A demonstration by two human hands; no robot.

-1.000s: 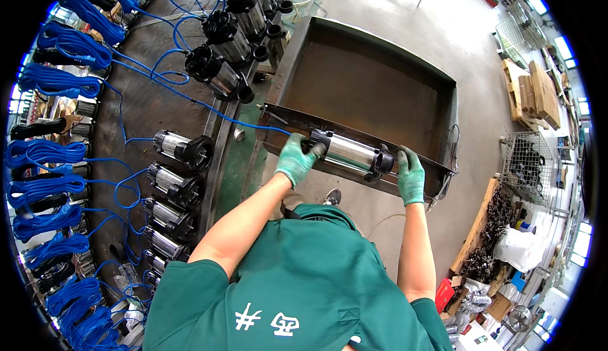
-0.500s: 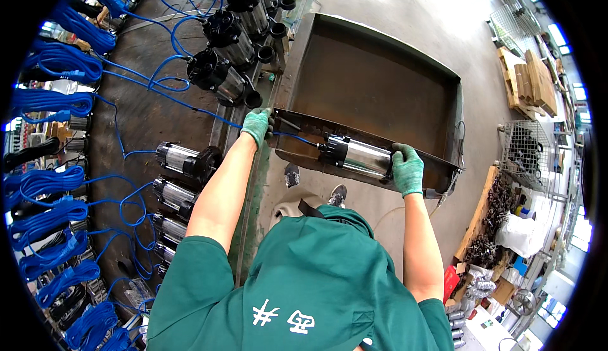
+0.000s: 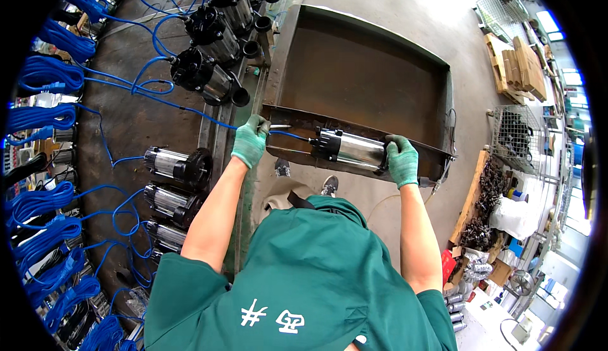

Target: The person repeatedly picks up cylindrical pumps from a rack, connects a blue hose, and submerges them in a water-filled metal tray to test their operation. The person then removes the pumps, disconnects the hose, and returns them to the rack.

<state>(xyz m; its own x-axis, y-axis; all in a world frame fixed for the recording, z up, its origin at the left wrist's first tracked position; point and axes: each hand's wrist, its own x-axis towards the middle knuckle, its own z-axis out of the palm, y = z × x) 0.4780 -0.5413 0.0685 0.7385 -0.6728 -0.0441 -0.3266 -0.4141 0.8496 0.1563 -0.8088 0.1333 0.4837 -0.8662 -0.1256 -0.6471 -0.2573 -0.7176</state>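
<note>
A submersible pump [image 3: 352, 149] with a polished metal body and black ends lies across the narrow front trough [image 3: 291, 150] of a metal tray. My right hand [image 3: 402, 163], in a green knit glove, is wrapped round its right end. At the trough's left end my left hand [image 3: 251, 142], gloved alike, is closed with a thin silvery rod [image 3: 280, 126] sticking out from its fingertips. The rod's other end is hidden in the glove. A blue cable [image 3: 215, 121] passes at the left hand and runs on to the pump's left end; whether the fingers grip it too I cannot tell.
Beyond the trough lies the rusty tray [image 3: 367, 53]. Several upright pumps [image 3: 201, 75] stand along the dark bench [image 3: 114, 129] at left, and more lie nearer me, such as one pump [image 3: 174, 164]. Coiled blue cables [image 3: 47, 118] line the far left. A wire basket [image 3: 516, 139] stands right.
The silvery rod, which lay slanted in the trough, now points level from my left fingertips. My right hand stays on the pump. The whole view has shifted slightly.
</note>
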